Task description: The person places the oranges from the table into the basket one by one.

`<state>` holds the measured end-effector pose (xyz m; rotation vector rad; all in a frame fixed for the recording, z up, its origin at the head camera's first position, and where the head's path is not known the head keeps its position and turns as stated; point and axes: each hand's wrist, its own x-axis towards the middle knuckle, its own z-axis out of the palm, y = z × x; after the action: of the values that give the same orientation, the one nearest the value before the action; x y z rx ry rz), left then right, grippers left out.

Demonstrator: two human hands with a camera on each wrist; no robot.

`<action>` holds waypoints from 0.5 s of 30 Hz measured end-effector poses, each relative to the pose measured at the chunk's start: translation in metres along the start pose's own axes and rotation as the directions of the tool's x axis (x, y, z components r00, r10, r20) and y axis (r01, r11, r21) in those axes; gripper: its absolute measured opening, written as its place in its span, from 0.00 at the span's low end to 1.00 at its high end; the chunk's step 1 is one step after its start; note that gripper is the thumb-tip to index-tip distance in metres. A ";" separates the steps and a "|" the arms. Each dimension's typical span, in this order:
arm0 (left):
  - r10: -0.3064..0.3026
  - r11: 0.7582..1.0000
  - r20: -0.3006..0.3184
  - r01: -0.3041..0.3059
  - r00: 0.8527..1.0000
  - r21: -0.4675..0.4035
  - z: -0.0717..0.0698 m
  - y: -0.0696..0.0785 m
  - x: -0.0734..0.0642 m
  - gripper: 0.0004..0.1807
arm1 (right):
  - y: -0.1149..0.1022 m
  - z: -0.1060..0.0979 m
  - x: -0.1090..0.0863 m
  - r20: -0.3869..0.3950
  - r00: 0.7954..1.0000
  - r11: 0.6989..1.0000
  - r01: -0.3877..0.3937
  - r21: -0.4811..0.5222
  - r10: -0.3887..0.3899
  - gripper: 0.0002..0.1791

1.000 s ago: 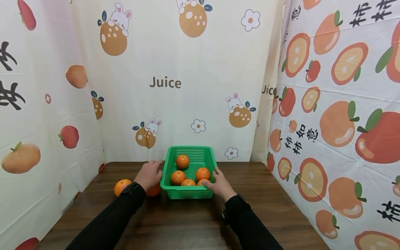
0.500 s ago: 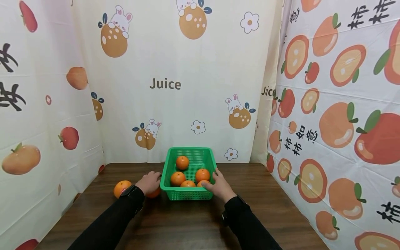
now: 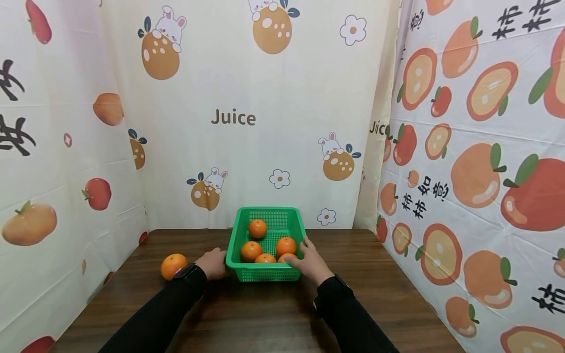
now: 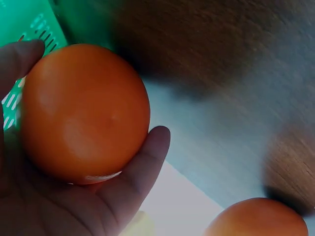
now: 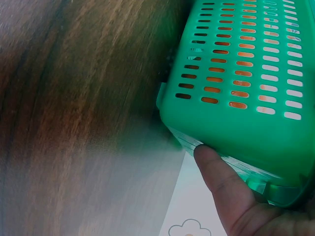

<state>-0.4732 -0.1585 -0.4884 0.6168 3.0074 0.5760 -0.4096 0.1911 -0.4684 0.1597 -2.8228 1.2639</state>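
Note:
My left hand [image 3: 213,264] is low on the table at the left side of a green plastic basket [image 3: 267,273]. In the left wrist view, its fingers curl round an orange [image 4: 86,113], which the hand hides from the head view. My right hand [image 3: 312,264] holds the basket's right front part, the thumb over the rim. In the right wrist view, one finger [image 5: 216,179] lies against the slotted basket's outside. Several oranges sit in the basket, among them one at the back [image 3: 258,229] and one at the left [image 3: 251,251].
Another orange [image 3: 173,266] lies on the dark wooden table [image 3: 260,318], left of my left hand. A printed cloth [image 3: 304,113] hangs behind the table, with more cloth at both sides.
My left hand has come down over the orange beside the basket, covering it in the head view. The right hand and the basket stay in place.

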 end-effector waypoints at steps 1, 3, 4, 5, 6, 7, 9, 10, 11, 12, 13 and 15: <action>0.004 1.000 -0.007 -0.004 1.000 0.003 0.001 -0.001 0.001 0.12 | 0.000 0.000 0.000 -0.001 1.000 1.000 -0.001 0.001 0.001 0.49; 0.014 1.000 -0.022 -0.014 1.000 0.008 0.003 -0.004 0.001 0.15 | 0.000 0.000 0.000 -0.002 1.000 1.000 -0.001 0.002 0.001 0.49; 0.016 1.000 -0.028 -0.016 0.999 0.014 0.004 -0.005 0.002 0.16 | 0.000 0.000 0.000 -0.003 1.000 1.000 0.000 0.000 0.000 0.49; 0.026 1.000 -0.032 -0.025 0.999 0.015 0.004 -0.006 0.002 0.18 | 0.000 0.000 0.000 -0.003 1.000 1.000 0.001 0.000 -0.001 0.49; 0.032 0.999 -0.035 -0.032 0.999 0.016 0.005 -0.007 0.002 0.20 | 0.000 0.000 0.000 -0.002 1.000 1.000 0.000 -0.002 0.000 0.49; 0.036 0.999 -0.038 -0.035 0.999 0.018 0.005 -0.008 0.002 0.22 | 0.000 0.000 0.000 -0.004 1.000 1.000 0.001 -0.002 -0.001 0.49; 0.051 0.998 -0.046 -0.050 0.998 0.023 0.006 -0.009 0.002 0.22 | 0.001 0.000 0.000 -0.006 1.000 1.000 0.002 -0.007 -0.002 0.49; 0.054 0.998 -0.049 -0.053 0.997 0.023 0.006 -0.009 0.002 0.21 | 0.001 0.000 0.000 -0.007 1.000 1.000 0.002 -0.009 -0.002 0.49; 0.055 0.998 -0.051 -0.054 0.997 0.021 0.006 -0.009 0.002 0.21 | 0.002 0.000 -0.001 -0.008 1.000 1.000 0.001 -0.009 -0.001 0.49; 0.052 0.998 -0.053 -0.051 0.997 0.024 0.007 -0.009 0.001 0.21 | 0.002 0.000 -0.001 -0.008 1.000 1.000 0.000 -0.010 0.000 0.49; 0.048 0.999 -0.054 -0.047 0.997 0.023 0.007 -0.009 0.001 0.20 | 0.002 0.000 -0.001 -0.009 1.000 1.000 0.002 -0.010 -0.002 0.49; 0.042 0.999 -0.054 -0.041 0.998 0.020 0.008 -0.009 0.000 0.20 | 0.002 0.000 -0.001 -0.009 1.000 1.000 0.005 -0.009 -0.005 0.50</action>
<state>-0.4761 -0.1633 -0.4993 0.6771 3.0607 0.5755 -0.4084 0.1929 -0.4702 0.1608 -2.8189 1.2471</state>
